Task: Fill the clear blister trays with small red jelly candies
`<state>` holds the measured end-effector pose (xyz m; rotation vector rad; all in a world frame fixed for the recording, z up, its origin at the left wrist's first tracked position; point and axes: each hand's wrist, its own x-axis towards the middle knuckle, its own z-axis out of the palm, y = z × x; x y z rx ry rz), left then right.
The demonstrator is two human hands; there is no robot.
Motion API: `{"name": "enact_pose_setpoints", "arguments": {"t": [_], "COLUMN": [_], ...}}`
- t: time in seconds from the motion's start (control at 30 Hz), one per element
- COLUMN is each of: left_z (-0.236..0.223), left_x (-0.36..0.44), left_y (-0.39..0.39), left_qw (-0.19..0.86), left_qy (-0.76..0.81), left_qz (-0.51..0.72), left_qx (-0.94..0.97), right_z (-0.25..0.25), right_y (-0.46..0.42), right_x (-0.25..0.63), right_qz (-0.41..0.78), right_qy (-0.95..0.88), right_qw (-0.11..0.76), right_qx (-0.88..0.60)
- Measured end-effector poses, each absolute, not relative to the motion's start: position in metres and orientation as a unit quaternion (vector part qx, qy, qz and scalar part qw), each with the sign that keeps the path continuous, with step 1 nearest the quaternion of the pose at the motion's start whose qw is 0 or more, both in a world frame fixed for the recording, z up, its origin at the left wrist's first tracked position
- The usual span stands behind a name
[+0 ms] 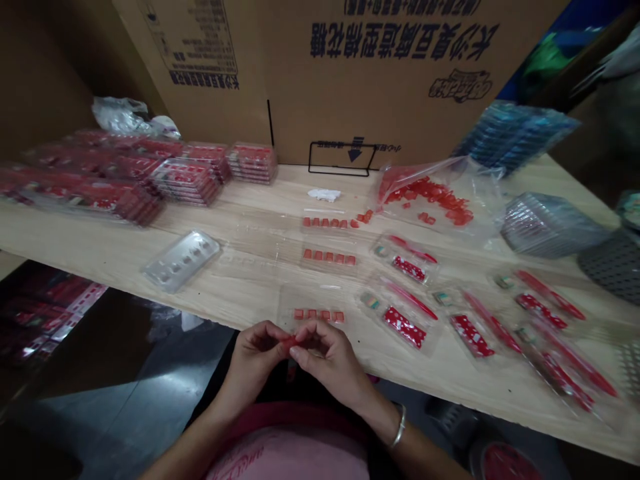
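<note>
At the table's front edge, my left hand [256, 357] and my right hand [330, 357] meet, fingertips pinched together on a small red translucent piece [289, 343]. Fingers cover much of it, so its exact kind cannot be told. Just beyond them lies a clear plastic tray [315, 297] with several red translucent squares [312, 315] in a row. Two similar trays with rows of red squares [330, 257] lie farther back. A clear bag [480, 193] at the back right holds many loose red pieces [430, 193], a few of them spilled beside it.
Stacked red packs [190, 177] fill the back left. An empty clear tray [183, 260] lies left of centre. On the right are packs with red pens and dotted items [404, 327], stacked clear trays [550, 223] and blue packs [515, 133]. A cardboard box [290, 87] stands behind.
</note>
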<state>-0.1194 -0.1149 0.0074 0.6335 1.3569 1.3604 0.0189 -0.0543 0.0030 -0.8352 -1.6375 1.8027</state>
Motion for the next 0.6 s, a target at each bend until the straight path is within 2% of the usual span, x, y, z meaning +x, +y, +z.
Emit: {"name": "enact_pose_setpoints", "arguments": {"t": [0.13,0.23,0.3,0.4,0.6], "left_z": [0.002,-0.007,-0.014,-0.021,-0.030], "left_x": [-0.141,-0.157,-0.163,-0.166,-0.172], "left_y": [-0.109,-0.100,-0.094,-0.089,-0.078], "left_qw": [0.407,0.283,0.271,0.263,0.183], "left_qy": [0.631,0.657,0.633,0.601,0.582], "left_qz": [0.523,0.488,0.467,0.439,0.420], "left_qx": [0.403,0.500,0.555,0.613,0.672], "right_z": [-0.005,-0.014,-0.019,-0.023,-0.028], "right_y": [-0.029,-0.010,-0.003,-0.003,-0.007], "right_x": [0.007,-0.004,-0.008,-0.012,-0.013], "right_qz": [0.515,0.339,0.274,0.252,0.226], "right_qy": [-0.759,-0.886,-0.922,-0.928,-0.924], "right_qw": [0.291,0.233,0.188,0.169,0.179], "right_qx": [-0.273,-0.213,-0.197,-0.218,-0.250]}}
